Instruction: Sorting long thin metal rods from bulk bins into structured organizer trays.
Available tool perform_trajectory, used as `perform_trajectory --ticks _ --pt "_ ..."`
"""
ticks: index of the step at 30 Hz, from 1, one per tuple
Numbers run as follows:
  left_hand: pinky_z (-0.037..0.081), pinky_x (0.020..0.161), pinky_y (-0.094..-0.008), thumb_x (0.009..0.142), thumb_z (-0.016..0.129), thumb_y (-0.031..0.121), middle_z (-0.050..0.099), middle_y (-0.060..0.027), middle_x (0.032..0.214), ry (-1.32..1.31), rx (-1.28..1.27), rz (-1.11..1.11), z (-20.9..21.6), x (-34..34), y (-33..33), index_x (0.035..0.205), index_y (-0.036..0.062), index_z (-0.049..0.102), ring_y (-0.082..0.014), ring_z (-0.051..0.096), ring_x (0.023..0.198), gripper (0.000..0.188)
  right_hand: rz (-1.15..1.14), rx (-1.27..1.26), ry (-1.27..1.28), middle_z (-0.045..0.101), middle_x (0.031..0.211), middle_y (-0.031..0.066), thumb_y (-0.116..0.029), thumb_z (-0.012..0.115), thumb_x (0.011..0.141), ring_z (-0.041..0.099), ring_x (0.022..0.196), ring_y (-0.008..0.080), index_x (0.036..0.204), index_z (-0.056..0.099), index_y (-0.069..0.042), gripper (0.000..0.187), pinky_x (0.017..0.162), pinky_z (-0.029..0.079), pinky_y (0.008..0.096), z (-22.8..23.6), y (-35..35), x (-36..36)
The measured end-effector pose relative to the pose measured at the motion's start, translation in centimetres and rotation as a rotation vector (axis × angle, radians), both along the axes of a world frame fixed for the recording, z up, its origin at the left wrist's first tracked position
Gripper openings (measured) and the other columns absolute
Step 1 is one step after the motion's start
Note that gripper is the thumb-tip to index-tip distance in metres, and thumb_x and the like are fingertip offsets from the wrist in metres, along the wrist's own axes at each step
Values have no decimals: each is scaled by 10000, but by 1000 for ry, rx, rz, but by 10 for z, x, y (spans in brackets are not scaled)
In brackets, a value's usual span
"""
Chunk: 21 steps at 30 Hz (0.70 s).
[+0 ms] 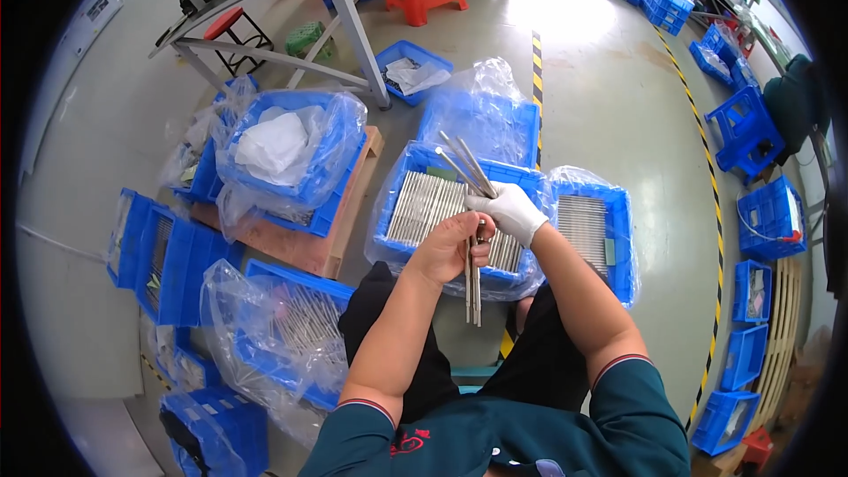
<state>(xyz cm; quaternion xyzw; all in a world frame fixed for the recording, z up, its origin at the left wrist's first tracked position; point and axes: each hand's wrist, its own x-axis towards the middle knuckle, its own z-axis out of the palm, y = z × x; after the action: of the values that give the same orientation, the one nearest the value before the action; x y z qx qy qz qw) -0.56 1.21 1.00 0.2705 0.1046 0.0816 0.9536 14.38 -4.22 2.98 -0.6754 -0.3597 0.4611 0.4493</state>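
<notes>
Head view looks down on both hands above a blue crate (pixel 424 157) that stands on the floor just in front of the person. The gloved right hand (pixel 512 210) has its fingers closed around a small bundle of metal rods (pixel 477 175), whose upper ends splay apart and point away from the person. The bare left hand (pixel 452 243) sits just below and touches the glove, its fingers curled about the lower part of the same bundle; the rods' other ends stick out beneath it, toward the person's knees.

Under the hands, the crate is lined with clear plastic and holds a closely packed row of similar rods, lying side by side. Just to its right, a second crate (pixel 624 252) holds another neat row, with a pale green slip at one side. Behind the front crate is a crate draped with clear plastic (pixel 488 79); its contents are hard to make out. To the left, a stacked crate (pixel 329 163) on a wooden pallet (pixel 340 243) holds a crumpled white sheet (pixel 269 146) inside a plastic liner. Nearer the person, at lower left, a plastic-covered crate (pixel 296 274) contains rods lying more loosely.
</notes>
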Motion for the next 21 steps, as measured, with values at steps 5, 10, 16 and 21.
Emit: perform_trajectory --ticks 5,10,16,21 --pt "381 502 -230 889 586 314 466 13 715 67 50 185 -9 -8 11 933 50 612 -88 434 556 269 -79 -28 -82 535 580 14 -333 549 873 504 521 88 845 615 -7 334 507 405 255 9 -3 -3" --pt "494 553 -279 909 558 285 506 11 710 165 47 512 -3 -11 25 921 33 585 -115 552 620 254 -93 -54 -52 554 553 28 -341 521 891 486 460 80 844 637 -26 339 463 378 242 19 -16 -9" --pt "474 574 -310 894 568 336 514 -19 743 104 21 723 -11 -15 41 936 26 557 -143 517 649 313 6 -101 -6 574 586 24 -307 524 892 470 454 72 887 646 -34 300 442 369 237 24 -23 -15" --pt "438 566 -290 894 572 322 504 -18 696 54 -54 712 -8 -12 39 970 20 567 -138 497 622 312 38 -124 -37 600 626 34 -260 537 875 506 494 81 868 630 -27 251 490 412 245 19 -21 -17"
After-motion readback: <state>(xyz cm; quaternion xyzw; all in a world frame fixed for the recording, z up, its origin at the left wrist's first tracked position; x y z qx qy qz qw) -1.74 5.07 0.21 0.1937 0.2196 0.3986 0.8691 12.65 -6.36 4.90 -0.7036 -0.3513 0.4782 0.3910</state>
